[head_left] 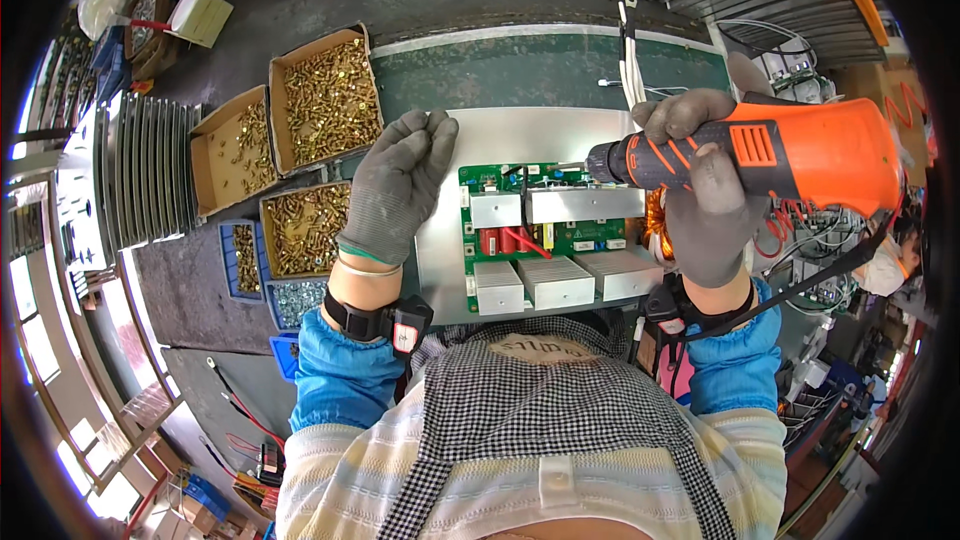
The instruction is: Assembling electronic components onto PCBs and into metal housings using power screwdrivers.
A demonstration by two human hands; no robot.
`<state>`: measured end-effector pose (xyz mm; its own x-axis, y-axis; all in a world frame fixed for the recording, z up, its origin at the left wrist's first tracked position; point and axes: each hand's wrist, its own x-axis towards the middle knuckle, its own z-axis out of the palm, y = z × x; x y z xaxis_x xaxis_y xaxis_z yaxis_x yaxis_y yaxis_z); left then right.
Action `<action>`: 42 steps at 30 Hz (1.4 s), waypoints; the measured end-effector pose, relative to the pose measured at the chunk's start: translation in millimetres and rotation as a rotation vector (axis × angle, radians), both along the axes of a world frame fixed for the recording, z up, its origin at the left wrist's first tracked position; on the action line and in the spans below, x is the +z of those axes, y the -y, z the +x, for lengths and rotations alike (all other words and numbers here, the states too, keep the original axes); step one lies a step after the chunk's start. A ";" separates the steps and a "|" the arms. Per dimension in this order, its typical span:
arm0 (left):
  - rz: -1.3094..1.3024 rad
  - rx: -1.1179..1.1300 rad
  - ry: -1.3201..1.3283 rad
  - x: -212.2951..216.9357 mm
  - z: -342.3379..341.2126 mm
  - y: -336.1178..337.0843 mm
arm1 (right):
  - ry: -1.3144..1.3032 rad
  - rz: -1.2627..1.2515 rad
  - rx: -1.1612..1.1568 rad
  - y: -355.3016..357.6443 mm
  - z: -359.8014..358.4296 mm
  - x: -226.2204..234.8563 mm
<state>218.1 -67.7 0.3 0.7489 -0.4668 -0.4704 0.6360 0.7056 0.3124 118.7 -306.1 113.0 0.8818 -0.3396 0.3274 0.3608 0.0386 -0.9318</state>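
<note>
The right hand (715,212) grips the drill (840,155), its bit over the board (566,236). The left hand (398,185) has fingers bent; whether it holds something, I cannot tell.

The left hand (398,180) is pinching up its fingers while the right hand (712,202) is gripping.
The left hand is pointing forward, and its fingers are bending and bunching together near the tips. The right hand's fingers are curling over from the top, and its thumb is pointing up below them. Both hands are wearing gray gloves (385,215). Some skin is showing at the left wrist (368,285) and the right wrist (722,298). Blue sleeves (345,370) are covering part of both arms, which are pointing forward, away from the body.
</note>
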 end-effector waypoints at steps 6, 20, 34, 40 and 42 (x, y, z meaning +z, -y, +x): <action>0.022 -0.106 0.137 -4.8 -0.9 -4.1 | 0.051 -0.173 0.309 4.9 14.9 -4.6; 0.190 -0.208 0.214 18.0 -14.6 -10.7 | 0.005 0.000 0.360 -16.8 27.0 38.4; 0.137 -0.321 0.475 53.3 -40.2 -8.7 | 0.266 0.205 0.278 -33.3 18.5 66.0; 0.214 -0.266 0.487 50.7 -45.5 -5.2 | 0.259 0.246 0.283 -38.2 16.3 60.3; 0.224 -0.254 0.462 51.6 -45.8 -4.0 | 0.250 0.254 0.254 -41.3 16.4 58.3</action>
